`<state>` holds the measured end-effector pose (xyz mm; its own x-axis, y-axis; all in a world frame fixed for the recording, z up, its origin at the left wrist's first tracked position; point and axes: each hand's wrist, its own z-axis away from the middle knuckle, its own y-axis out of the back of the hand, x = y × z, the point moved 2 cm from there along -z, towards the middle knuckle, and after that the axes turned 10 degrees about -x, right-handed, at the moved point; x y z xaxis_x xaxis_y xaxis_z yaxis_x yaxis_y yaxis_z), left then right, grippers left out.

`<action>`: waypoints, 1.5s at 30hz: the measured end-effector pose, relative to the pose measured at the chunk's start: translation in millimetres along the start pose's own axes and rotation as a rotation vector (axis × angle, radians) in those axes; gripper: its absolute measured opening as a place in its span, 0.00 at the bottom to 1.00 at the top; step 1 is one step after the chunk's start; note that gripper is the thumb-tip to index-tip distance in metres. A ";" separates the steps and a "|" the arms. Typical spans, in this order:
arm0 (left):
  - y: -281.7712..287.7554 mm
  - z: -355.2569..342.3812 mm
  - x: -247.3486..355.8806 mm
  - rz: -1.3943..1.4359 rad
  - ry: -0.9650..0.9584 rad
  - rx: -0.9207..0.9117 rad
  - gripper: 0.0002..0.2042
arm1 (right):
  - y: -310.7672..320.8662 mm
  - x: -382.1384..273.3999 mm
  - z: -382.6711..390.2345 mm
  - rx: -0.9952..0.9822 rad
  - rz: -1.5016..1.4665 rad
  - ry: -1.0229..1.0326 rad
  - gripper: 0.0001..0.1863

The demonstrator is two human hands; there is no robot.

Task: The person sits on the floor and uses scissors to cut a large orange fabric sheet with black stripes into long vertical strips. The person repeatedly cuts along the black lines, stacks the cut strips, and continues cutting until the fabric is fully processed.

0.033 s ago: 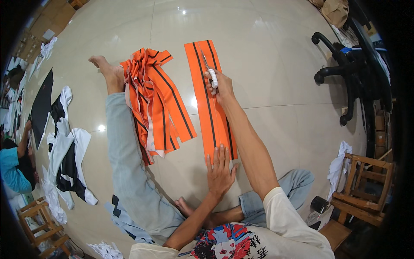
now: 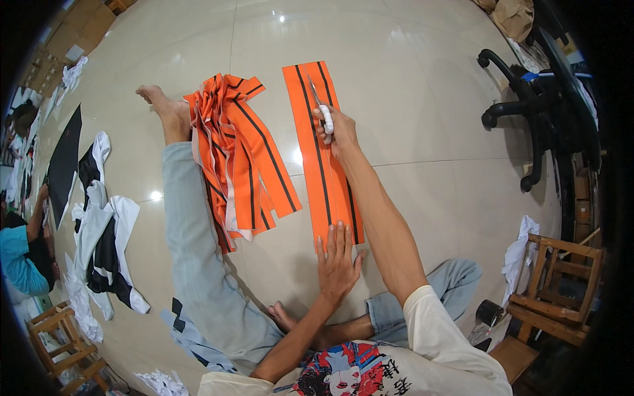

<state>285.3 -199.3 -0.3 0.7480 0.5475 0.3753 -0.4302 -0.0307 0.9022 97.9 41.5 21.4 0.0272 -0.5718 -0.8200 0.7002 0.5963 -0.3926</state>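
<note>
A flat orange cloth strip with two black lines (image 2: 306, 142) lies lengthwise on the floor in front of me. Around scissors with white-wrapped handles (image 2: 327, 119), my right hand (image 2: 342, 132) is closed over the strip's upper half. The blades point away from me, along the strip. A thin pale line runs down the cloth below that hand; I cannot tell whether it is a slit. My left hand (image 2: 338, 269) lies flat, fingers stretched, on the strip's near end. Just left of it is a crumpled pile of similar orange strips (image 2: 247, 158), against my outstretched leg.
White and black cloth pieces (image 2: 109, 237) lie at the left, near another person in a blue sleeve (image 2: 25, 261). A black wheeled chair base (image 2: 528, 105) stands at the right. Wooden stools (image 2: 561, 284) are at the lower right, cardboard boxes (image 2: 82, 26) at the upper left.
</note>
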 end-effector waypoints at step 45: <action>-2.7 -4.7 -2.0 0.089 -0.009 0.036 0.37 | -9.2 -10.9 -63.6 -0.008 0.028 0.061 0.25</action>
<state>282.7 -196.4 -4.5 0.7122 0.5334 0.4563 -0.4770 -0.1091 0.8721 45.8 78.1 7.5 0.0028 -0.5192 -0.8546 0.6941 0.6162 -0.3721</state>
